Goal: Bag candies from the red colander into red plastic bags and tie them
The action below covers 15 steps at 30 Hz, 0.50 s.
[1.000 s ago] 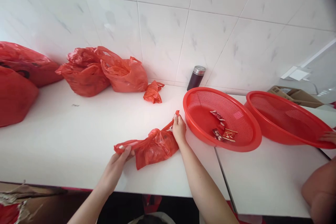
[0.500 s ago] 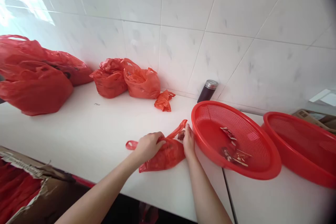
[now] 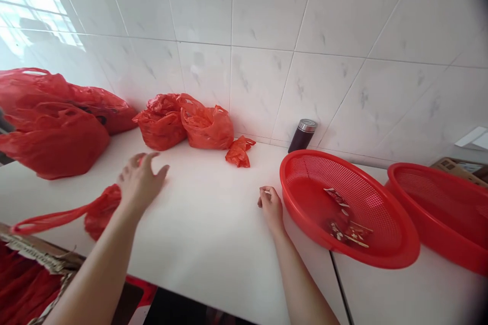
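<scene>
My left hand is over the left part of the white table, with thumb and forefinger spread apart. Beside its wrist, a red plastic bag lies partly hidden behind my forearm, one long handle stretched out to the left. A small speck of red shows between my left fingers; I cannot make out what it is. My right hand rests on the table just left of a round red plastic basket, its fingers loosely curled with nothing visible in them. Several small packets lie in that basket.
Big filled red bags sit at the far left. Two smaller filled bags and a crumpled one stand along the tiled wall. A dark flask leans behind the basket. Another red basket is at right, an open cardboard box lower left.
My left hand and the red bag have moved left, away from the middle of the table. My right hand is now apart from the bag and stays near the basket.
</scene>
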Motion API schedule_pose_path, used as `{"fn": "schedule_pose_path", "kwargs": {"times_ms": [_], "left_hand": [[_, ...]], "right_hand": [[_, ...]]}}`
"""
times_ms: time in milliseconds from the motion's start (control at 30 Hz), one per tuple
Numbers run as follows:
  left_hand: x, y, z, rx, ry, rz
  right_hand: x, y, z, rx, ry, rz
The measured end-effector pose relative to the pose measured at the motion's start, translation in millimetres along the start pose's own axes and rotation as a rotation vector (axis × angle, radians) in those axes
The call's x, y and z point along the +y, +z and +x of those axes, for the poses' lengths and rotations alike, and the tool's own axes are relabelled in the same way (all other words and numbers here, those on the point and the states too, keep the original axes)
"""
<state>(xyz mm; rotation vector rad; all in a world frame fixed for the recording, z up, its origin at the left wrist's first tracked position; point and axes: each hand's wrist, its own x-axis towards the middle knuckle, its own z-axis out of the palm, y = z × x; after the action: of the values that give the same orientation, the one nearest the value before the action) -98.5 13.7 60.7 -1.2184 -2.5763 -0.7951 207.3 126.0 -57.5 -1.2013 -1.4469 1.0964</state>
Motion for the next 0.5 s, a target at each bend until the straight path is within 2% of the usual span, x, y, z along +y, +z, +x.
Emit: {"fn": "schedule_pose_path", "kwargs": {"times_ms": [67,167,233,300,400,500], "left_hand": [[22,29.4,-1,-0.076,0.131,-0.079],[70,84.0,-6,-0.249,0.3,-0.187],[103,118.1,-7,-0.33,0.366,-0.25],[131,143.9,-4,-0.375,0.384,-0.309],[152,163.8,4,-0.432,0.345,-0.404],[145,164.6,9,-0.504,0.269,-0.532]], "right_hand": [[0,0,0,0.002,-0.007,-0.017],[1,1,1,0.006,-0.021,-0.032],[2,2,2,0.006,-0.037,-0.039],[3,2,2,0.003,-0.055,-0.045],[4,2,4,0.001,-0.076,-0.049],[6,3,5,0.0,-0.08,-0.046]]}}
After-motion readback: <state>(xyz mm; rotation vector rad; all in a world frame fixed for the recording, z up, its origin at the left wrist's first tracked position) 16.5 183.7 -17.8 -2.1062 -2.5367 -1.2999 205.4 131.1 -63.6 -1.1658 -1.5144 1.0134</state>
